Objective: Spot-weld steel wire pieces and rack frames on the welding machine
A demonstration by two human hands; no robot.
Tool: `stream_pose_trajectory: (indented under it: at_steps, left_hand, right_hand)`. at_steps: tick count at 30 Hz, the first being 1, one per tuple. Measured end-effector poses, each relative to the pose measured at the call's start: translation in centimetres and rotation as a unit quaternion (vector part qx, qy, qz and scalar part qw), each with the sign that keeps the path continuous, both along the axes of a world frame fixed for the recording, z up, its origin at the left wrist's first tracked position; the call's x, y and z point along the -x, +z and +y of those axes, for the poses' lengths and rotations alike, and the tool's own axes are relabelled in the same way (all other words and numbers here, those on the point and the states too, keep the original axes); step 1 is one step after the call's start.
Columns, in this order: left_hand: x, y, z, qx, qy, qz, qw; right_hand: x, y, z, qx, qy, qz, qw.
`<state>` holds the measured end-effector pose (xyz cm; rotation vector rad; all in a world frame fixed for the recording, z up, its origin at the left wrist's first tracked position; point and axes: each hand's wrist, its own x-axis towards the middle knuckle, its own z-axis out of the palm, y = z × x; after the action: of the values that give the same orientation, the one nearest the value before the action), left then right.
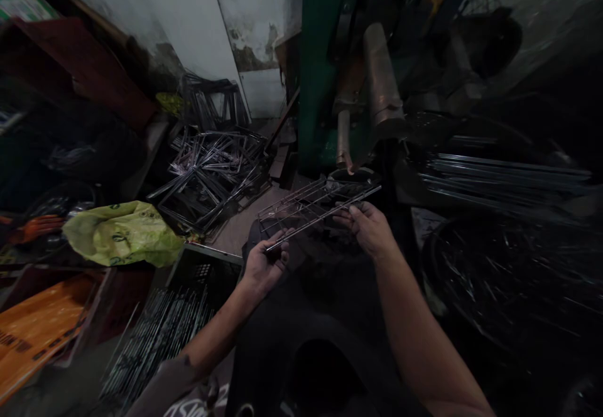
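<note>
Left hand (264, 266) and right hand (370, 228) each grasp the near edge of a wire grid (315, 203), fingers clenched on its rods. The grid is held in the air, its far end under the green press (325, 59). Farther left lies a heap of wire frames (211, 166).

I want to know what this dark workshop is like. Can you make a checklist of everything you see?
Surface: dusty floor, partly bare.
Job's things: wire rack, held flat in front of the green machine.
Clutter: heap of wire frames, yellow bag, crate of metal rods, orange crate, bundle of rods.
Grips: left hand pinches the rack's near corner; right hand grips its right edge.
Cables: nothing seen.
Surroundings: stained white wall, very dim on the right.
</note>
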<state>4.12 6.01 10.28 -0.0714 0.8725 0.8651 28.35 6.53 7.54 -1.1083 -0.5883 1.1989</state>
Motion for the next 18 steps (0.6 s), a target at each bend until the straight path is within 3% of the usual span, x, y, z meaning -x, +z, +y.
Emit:
stream_pose_trajectory:
  at_steps: [18]
  left_hand:
    - [-1.3, 0.7, 1.6, 0.008, 0.031, -0.002, 0.999]
  right_hand:
    - [-0.8, 0.6, 2.5, -0.014, 0.019, 0.003, 1.0]
